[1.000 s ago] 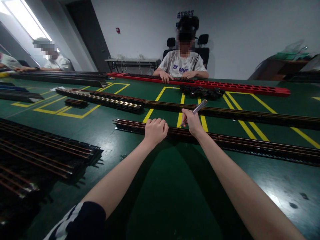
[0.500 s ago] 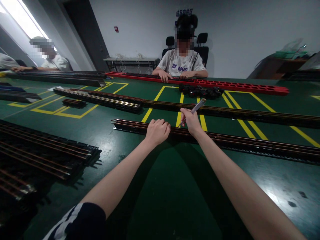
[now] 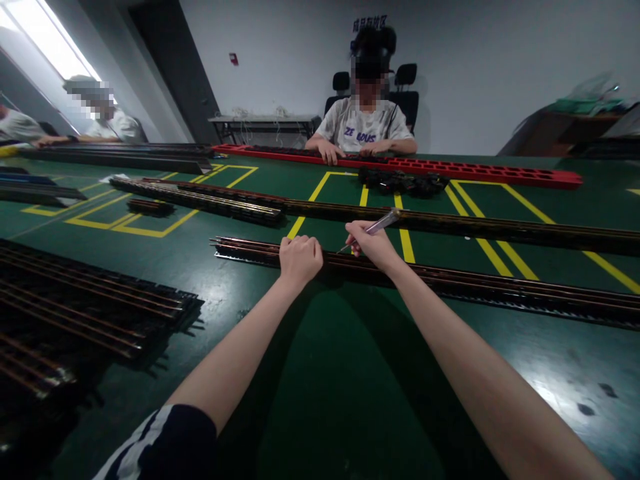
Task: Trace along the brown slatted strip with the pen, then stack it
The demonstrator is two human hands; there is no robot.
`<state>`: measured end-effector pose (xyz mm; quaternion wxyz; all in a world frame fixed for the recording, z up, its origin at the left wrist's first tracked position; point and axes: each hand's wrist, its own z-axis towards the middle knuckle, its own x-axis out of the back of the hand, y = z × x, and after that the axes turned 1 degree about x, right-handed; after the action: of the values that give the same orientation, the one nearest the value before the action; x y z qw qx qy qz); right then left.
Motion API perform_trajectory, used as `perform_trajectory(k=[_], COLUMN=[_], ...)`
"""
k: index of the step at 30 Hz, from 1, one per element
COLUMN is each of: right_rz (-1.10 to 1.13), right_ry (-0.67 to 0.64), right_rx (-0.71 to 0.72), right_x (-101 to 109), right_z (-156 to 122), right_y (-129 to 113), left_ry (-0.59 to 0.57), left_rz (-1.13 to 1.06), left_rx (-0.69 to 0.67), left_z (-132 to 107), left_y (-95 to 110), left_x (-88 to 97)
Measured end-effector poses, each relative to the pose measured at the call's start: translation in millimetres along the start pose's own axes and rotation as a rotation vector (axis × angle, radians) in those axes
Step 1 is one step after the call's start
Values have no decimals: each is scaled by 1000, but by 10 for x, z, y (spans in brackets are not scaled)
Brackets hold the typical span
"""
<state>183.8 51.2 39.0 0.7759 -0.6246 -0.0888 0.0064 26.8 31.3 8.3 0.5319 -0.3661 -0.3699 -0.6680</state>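
Note:
A long black strip with copper-coloured rods (image 3: 250, 251) lies across the green table before me. My left hand (image 3: 301, 259) is closed around it near its left end, knuckles up; the fingertips are hidden behind it. To the right, my right hand (image 3: 371, 241) pinches a slim screwdriver-like tool (image 3: 379, 224) with a greyish handle and a thin metal tip. The tool slants down to the left, its tip at the strip's upper side beside my left hand. Whether the tip touches the rods I cannot tell.
Several rodded black strips (image 3: 100, 300) lie at the left. Beyond my hands runs another long strip (image 3: 480, 228), with a pile of black parts (image 3: 400, 181) behind it. A co-worker (image 3: 367, 127) sits opposite at a red rack (image 3: 480, 173). Another person (image 3: 113, 123) sits at far left.
Both my hands have moved left, the right one with the tool in it. The strip under them has slid a little to the left too.

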Motion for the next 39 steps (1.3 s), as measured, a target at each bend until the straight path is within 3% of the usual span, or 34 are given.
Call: perform_trajectory(k=[9,18,31,39], right_rz=[56,87,75,19], right_ry=[-2,59,119,51], right_rx=[-3,7,-1,-9], right_x=[35,50,62,96], right_z=[7,22,1,12], right_y=[52,72,56,50], left_ry=[87,30,6,33], left_rz=[6,33,35,3], left_rx=[-66,-253,-165,-112], left_z=[-36,-50,-15,14], left_y=[4,72,71,21], left_x=[-33,-47,-36,-49])
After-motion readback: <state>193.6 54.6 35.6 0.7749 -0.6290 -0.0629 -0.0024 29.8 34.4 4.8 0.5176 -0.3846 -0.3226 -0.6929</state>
